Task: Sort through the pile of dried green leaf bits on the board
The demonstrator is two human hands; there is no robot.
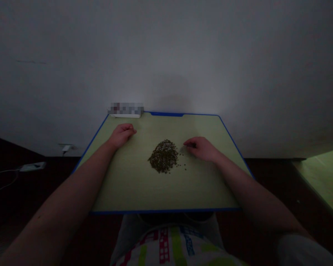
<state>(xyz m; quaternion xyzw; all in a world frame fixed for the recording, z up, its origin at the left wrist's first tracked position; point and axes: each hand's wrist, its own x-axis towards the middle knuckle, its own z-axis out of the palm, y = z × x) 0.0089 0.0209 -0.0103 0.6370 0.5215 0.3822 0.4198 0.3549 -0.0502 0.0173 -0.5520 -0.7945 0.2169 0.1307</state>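
A heap of small dark greenish-brown grains or seeds (163,157) lies at the middle of a pale table (144,192) with a blue edge. A few loose grains are scattered along its right side. To the right of the heap is my right hand (202,148), its fingers curled and the thumb bent toward the index finger. Whether anything is between those fingertips is too dark to see. My left hand (122,135) rests on the table's far left part, apart from the heap. Its fingers are folded in with the thumb against them, which hides the inside.
A white box-like object (126,114), partly blurred out, stands at the table's far left corner. Behind the table rises a plain wall (177,55). At the lower left are a plug in a wall socket (66,148) and a white power strip (33,167) with cables.
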